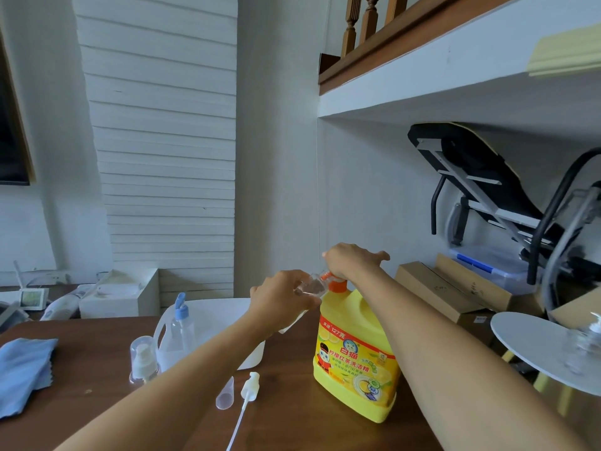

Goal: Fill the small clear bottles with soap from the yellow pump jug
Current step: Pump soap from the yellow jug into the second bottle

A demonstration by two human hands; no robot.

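Observation:
The yellow pump jug [356, 356] stands upright on the brown table, right of centre, with an orange pump top [335, 283]. My right hand [353, 260] rests on top of the pump head, fingers spread. My left hand [281, 296] grips a small clear bottle [312, 286], tilted with its mouth at the orange nozzle. A loose white pump with a long tube [248, 390] and a clear cap [225, 395] lie on the table in front of the jug. Another small clear bottle with a white pump and cap [143, 359] stands at the left.
A white basin [224, 310] holds a clear jug and a blue-capped bottle [182, 323]. A blue cloth [24, 369] lies at the far left. A round white side table [533, 343] with a glass pump bottle stands right, with cardboard boxes [452, 291] behind.

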